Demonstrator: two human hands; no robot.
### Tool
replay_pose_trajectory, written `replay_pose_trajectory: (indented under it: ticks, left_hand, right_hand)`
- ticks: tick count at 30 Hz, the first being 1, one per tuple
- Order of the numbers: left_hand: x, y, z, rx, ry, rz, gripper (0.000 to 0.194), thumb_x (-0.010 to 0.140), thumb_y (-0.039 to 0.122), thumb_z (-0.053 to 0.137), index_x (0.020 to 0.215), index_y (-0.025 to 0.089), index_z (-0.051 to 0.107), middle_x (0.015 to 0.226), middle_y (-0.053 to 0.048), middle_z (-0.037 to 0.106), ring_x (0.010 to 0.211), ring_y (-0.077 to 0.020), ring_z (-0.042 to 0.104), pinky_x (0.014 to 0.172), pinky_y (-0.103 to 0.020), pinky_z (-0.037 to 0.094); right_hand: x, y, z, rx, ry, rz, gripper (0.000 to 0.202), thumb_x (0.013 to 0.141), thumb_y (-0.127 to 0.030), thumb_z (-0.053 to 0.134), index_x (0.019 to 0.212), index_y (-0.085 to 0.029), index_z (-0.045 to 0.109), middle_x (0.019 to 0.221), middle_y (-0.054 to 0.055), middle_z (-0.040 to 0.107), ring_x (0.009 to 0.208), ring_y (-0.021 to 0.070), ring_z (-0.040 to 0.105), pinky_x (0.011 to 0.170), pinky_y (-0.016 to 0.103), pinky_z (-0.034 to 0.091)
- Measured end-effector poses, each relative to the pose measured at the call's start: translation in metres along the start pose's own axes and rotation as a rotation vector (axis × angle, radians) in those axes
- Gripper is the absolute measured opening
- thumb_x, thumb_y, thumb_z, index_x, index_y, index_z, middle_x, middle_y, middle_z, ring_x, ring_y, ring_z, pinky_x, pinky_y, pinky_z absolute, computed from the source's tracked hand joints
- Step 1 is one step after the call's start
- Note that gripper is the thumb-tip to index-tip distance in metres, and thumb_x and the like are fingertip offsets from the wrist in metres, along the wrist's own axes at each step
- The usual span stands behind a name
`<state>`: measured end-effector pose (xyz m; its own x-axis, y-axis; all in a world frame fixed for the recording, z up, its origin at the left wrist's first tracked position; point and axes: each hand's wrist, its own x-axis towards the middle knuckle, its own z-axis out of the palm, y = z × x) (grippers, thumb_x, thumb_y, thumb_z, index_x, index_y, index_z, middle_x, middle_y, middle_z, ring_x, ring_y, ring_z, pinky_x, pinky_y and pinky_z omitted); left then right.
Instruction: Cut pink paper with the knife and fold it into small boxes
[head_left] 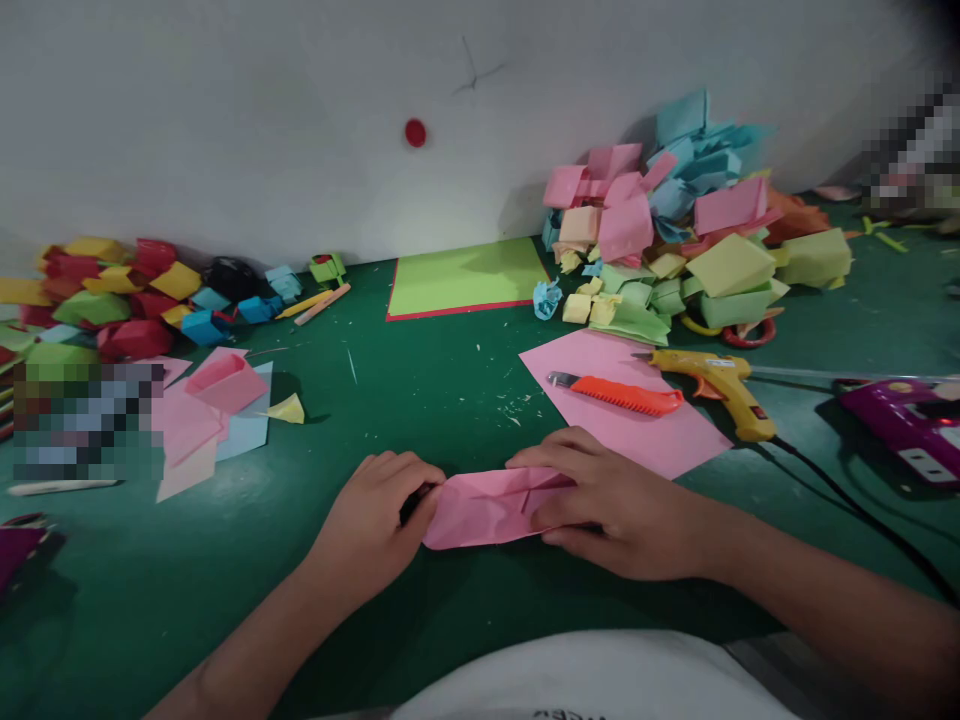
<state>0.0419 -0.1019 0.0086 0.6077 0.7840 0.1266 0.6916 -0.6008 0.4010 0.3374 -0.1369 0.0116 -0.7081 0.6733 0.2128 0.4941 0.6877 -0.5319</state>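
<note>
A creased, folded pink paper piece point(484, 510) is held low over the green table, in front of my body. My left hand point(382, 510) pinches its left end between thumb and fingers. At its right end, my right hand point(600, 505) grips the paper, with fingers over the upper edge and across its face. Beyond my right hand a pink sheet point(592, 430) lies flat, and an orange utility knife point(626, 393) rests on it. The yellow glue gun point(720, 385) sits at that sheet's right edge.
Folded paper pieces pile up at the back right point(626, 225) and back left point(139, 320). A light green sheet point(472, 275) lies by the wall. The purple power strip point(907, 425) is at right; a black cord point(847, 500) runs beside my right forearm. Pink paper scraps point(187, 425) lie left.
</note>
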Motion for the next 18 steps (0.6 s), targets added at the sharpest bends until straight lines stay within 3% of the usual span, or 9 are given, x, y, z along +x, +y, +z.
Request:
replay_pose_trajectory:
  ticks: [15, 18]
  left_hand:
    - [-0.0012, -0.0020, 0.0018, 0.013, -0.028, -0.007, 0.018, 0.098, 0.021, 0.046, 0.096, 0.022, 0.064, 0.088, -0.003, 0.067, 0.080, -0.0200, 0.058, 0.073, -0.035, 0.041]
    - [-0.0008, -0.0019, 0.0012, 0.012, -0.014, 0.012, 0.018, 0.097, 0.021, 0.046, 0.096, 0.022, 0.064, 0.088, -0.002, 0.067, 0.080, -0.0196, 0.058, 0.073, -0.034, 0.041]
  right_hand:
    - [-0.0001, 0.0002, 0.0017, 0.072, -0.029, 0.160, 0.026, 0.097, -0.025, 0.059, 0.120, -0.022, 0.069, 0.143, 0.011, 0.055, 0.129, 0.0270, 0.047, 0.106, 0.047, 0.045]
    - [-0.0006, 0.0001, 0.0016, 0.063, -0.018, 0.143, 0.023, 0.095, -0.024, 0.060, 0.116, -0.023, 0.071, 0.144, 0.010, 0.054, 0.130, 0.0270, 0.047, 0.105, 0.046, 0.045]
